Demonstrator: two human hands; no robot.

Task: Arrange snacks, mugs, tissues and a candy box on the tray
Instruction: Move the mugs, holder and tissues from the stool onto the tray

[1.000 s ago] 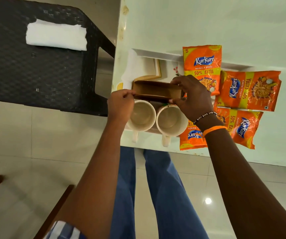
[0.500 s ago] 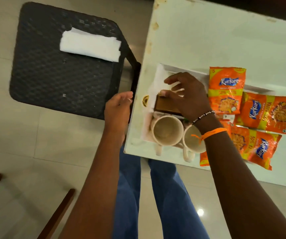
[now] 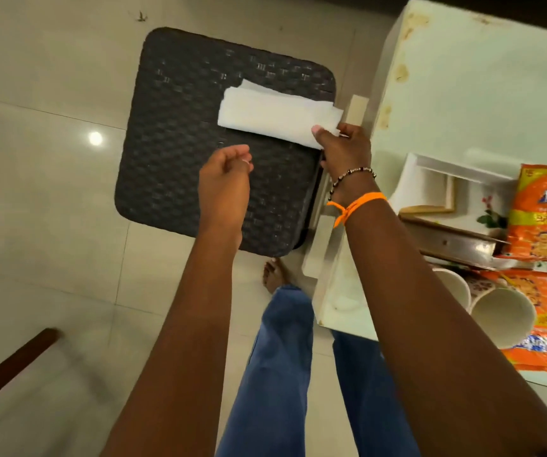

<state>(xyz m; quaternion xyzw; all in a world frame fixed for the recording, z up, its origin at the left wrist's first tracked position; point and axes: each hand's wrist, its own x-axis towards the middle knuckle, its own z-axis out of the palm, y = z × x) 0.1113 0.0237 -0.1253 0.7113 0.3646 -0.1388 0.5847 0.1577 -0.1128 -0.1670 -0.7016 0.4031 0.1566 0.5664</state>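
A folded white stack of tissues (image 3: 272,115) lies on a black woven stool (image 3: 179,166). My right hand (image 3: 344,150) pinches the stack's right corner. My left hand (image 3: 224,189) hovers over the stool with loosely curled fingers and holds nothing. On the white table at the right sits the white tray (image 3: 430,169). It holds the brown candy box (image 3: 453,240), two cream mugs (image 3: 502,316) and orange Kurkure snack packets (image 3: 545,212).
The white table (image 3: 483,87) stands close to the stool's right side. A dark wooden bar (image 3: 8,367) crosses the floor at lower left. My legs in blue jeans (image 3: 278,357) and a bare foot (image 3: 273,275) stand between stool and table.
My right hand left the candy box on the tray and moved left to the tissues on the stool. My left hand also shifted over the stool. The view swung left.
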